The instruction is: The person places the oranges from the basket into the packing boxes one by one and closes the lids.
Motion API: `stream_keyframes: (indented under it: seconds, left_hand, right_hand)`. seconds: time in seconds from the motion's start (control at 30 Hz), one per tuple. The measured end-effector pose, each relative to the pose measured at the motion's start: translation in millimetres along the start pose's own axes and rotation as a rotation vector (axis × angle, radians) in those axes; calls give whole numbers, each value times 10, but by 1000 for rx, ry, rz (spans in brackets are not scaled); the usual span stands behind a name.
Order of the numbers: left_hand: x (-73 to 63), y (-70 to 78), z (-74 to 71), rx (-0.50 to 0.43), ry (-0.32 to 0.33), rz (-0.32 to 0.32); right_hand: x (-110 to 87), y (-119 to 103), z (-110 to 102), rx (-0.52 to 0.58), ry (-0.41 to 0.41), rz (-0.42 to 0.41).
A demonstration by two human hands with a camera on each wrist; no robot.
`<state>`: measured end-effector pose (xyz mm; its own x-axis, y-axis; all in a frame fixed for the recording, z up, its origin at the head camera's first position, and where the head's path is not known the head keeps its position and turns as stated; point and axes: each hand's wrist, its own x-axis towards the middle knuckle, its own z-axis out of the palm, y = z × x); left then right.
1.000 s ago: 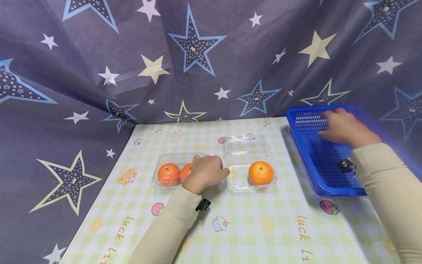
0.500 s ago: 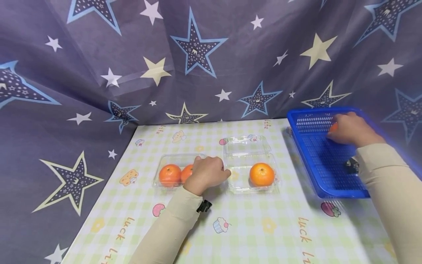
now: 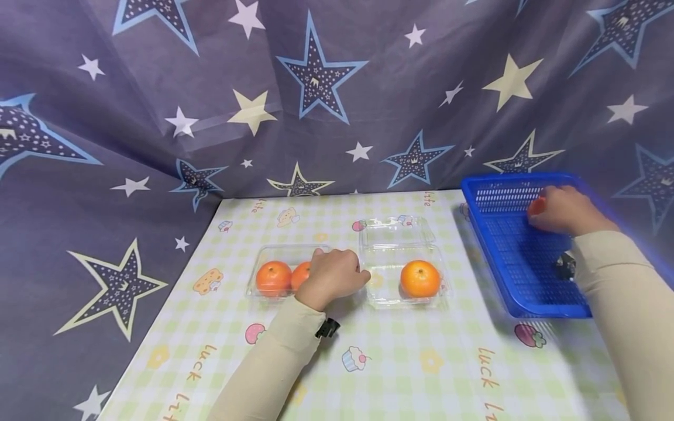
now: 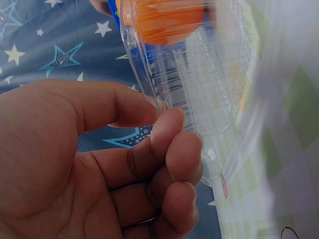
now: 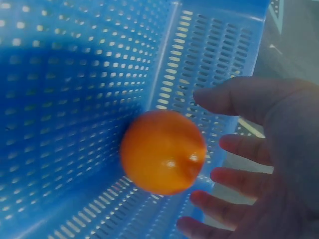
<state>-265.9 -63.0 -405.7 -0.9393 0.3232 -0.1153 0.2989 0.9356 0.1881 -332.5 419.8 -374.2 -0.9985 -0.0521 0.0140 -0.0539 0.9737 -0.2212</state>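
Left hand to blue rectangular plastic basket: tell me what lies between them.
In the head view, an open clear plastic container holding one round orange fruit, then checked tablecloth.

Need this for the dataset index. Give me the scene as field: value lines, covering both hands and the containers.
left hand: thumb and index finger appear to pinch the left edge of the open container
open container: clear, lid folded back, one orange inside
second container: clear, two oranges visible, partly behind left hand
blue basket: at right, one fruit near its far end
right hand: at basket, fingers spread beside that fruit; contact unclear
surface: checkered tablecloth
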Motion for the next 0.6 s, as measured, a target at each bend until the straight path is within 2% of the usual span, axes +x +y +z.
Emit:
stream_keyframes:
  seconds: [0.23, 0.6]
  left_hand:
    - [-18, 12, -14, -6, -3, -1]
    - [-23, 12, -8, -10, 10, 4]
  right_hand:
    - [16, 75, 71, 38, -59, -17]
    - [-51, 83, 74, 9, -56, 13]
